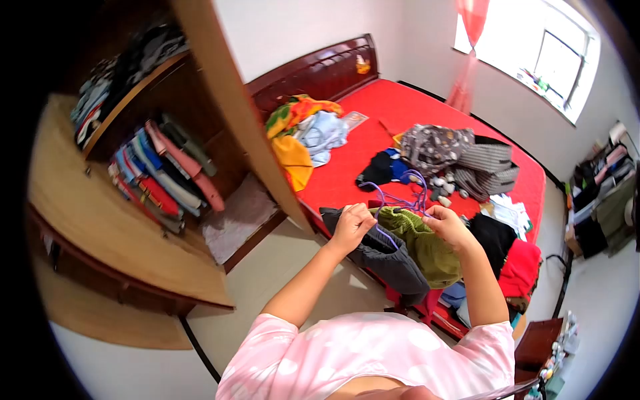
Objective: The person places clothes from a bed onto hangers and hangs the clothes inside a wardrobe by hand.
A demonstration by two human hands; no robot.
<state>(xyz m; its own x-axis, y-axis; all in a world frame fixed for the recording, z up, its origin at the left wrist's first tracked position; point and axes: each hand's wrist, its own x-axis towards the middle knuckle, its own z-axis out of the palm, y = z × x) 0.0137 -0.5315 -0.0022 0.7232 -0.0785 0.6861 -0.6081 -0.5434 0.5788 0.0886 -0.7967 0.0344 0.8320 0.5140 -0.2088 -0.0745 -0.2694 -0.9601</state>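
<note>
My left hand (353, 227) is closed at the waist of a dark grey garment (383, 257), on the side of a purple hanger (381, 223). Whether the fingers grip the hanger, the cloth or both is partly hidden. My right hand (448, 225) pinches a purple clothes hanger (422, 190) above an olive green garment (427, 247). Both garments hang side by side between my hands, over the near edge of the bed. The hanger hooks point up and away from me, close together.
Ahead, the red-covered bed (393, 103) carries several heaps, including a grey patterned garment (433, 147) and an orange cloth (293, 160). Black and red clothes (520, 267) lie at right. An open wardrobe (200, 133) with hanging clothes (160, 170) stands at left.
</note>
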